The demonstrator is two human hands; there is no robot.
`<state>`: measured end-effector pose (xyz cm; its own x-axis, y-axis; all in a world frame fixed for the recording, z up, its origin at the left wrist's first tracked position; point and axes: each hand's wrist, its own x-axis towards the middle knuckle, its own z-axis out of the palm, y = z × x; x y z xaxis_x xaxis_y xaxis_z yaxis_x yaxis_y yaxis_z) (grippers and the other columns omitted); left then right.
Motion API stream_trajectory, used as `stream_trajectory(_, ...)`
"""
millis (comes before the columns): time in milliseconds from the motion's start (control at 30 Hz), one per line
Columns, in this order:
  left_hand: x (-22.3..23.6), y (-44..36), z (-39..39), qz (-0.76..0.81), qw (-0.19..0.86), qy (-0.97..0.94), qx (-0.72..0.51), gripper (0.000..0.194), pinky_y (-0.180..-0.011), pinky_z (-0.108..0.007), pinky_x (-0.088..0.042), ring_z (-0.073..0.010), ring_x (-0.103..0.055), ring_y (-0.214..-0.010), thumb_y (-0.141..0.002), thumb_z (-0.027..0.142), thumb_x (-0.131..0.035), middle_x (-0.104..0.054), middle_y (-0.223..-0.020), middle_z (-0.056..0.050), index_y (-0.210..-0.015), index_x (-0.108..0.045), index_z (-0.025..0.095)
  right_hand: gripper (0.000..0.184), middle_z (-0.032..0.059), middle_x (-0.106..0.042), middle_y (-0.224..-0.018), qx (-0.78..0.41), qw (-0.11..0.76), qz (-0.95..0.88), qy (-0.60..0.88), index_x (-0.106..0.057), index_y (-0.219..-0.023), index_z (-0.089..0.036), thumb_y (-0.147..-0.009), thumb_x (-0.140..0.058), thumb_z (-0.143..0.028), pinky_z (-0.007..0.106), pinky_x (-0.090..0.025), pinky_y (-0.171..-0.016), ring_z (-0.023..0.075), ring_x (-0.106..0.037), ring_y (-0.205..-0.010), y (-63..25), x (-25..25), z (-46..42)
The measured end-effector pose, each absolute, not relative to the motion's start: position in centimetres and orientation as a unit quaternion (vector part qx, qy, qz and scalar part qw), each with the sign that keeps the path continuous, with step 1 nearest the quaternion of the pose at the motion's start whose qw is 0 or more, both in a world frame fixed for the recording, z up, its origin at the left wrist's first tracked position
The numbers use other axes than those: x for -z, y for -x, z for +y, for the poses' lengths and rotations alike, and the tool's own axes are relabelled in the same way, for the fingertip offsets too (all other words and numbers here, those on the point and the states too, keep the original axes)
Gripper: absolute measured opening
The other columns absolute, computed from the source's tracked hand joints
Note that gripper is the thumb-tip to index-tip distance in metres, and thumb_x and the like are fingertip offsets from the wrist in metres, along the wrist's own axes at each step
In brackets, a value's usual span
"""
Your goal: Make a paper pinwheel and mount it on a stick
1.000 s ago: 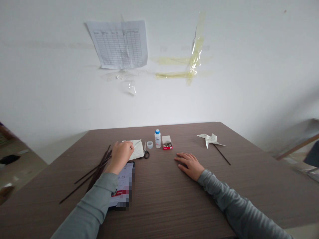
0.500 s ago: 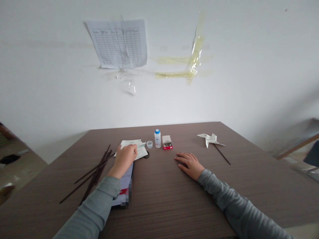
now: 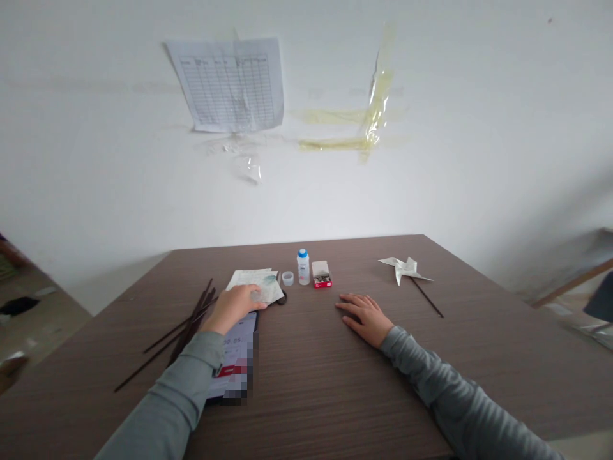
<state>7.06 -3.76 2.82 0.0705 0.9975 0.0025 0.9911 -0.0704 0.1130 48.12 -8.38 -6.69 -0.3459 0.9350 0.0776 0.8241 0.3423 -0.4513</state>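
Observation:
My left hand (image 3: pixel 232 308) rests at the near edge of some printed paper sheets (image 3: pixel 267 281), its thumb and index finger apart over them; whether it grips a sheet cannot be seen. Just below that hand lies a phone (image 3: pixel 234 358) with a lit screen. My right hand (image 3: pixel 366 318) lies flat on the brown table, fingers stretched out, holding nothing. Black scissor handles (image 3: pixel 282 298) partly show from under the paper's right side. Several dark thin sticks (image 3: pixel 189 326) lie left of the phone, partly behind my left arm.
Beyond my hands stand a small clear cup (image 3: pixel 287 278), a blue-capped white bottle (image 3: pixel 303 268) and an open red box (image 3: pixel 322 280) of small metal pieces. A white paper pinwheel (image 3: pixel 405 268) on a dark stick lies at the right. A wall backs the table (image 3: pixel 306 383).
My left hand has shifted slightly left and lower, and its thumb and index finger have spread from a closed shape. More of the paper shows. My right hand has stayed put.

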Motion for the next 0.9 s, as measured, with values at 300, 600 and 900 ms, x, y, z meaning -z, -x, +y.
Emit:
stream_trajectory(300,-3.1,-7.0,-3.4,0.669,0.033,-0.741,-0.039,0.035,-0.115,-0.043,-0.067,-0.0429,-0.093,-0.145,-0.106,0.035,-0.09,-0.098,-0.155,-0.016,-0.139,-0.101,0.029,0.056,0.0119,-0.071,-0.196,-0.175,0.161,-0.803,0.546,-0.086,-0.174,-0.038,-0.121,-0.07,-0.043,0.083,-0.037,-0.158,0.0457,-0.061,-0.186,-48.1,6.6,-8.5)
stream_trajectory(600,-3.9,-7.2,-3.2,0.696,-0.016,-0.717,-0.019,0.04,-0.119,-0.044,-0.062,-0.0375,-0.094,-0.141,-0.119,0.024,-0.059,-0.102,-0.138,-0.016,-0.118,-0.099,0.03,0.055,0.0117,-0.072,-0.195,-0.172,0.163,-0.802,0.549,-0.087,-0.173,-0.039,-0.121,-0.069,-0.045,0.084,-0.038,-0.157,0.0463,-0.062,-0.185,-48.1,6.5,-8.7)
stream_trajectory(900,-3.9,-7.0,-3.3,0.711,-0.052,-0.7,-0.034,0.03,-0.147,-0.07,-0.043,-0.0391,-0.093,-0.133,-0.115,0.023,-0.065,-0.103,-0.129,-0.011,-0.107,-0.094,0.031,0.055,0.0095,-0.07,-0.197,-0.173,0.151,-0.803,0.55,-0.086,-0.175,-0.042,-0.123,-0.069,-0.047,0.083,-0.037,-0.159,0.0457,-0.059,-0.187,-48.0,6.4,-8.7)
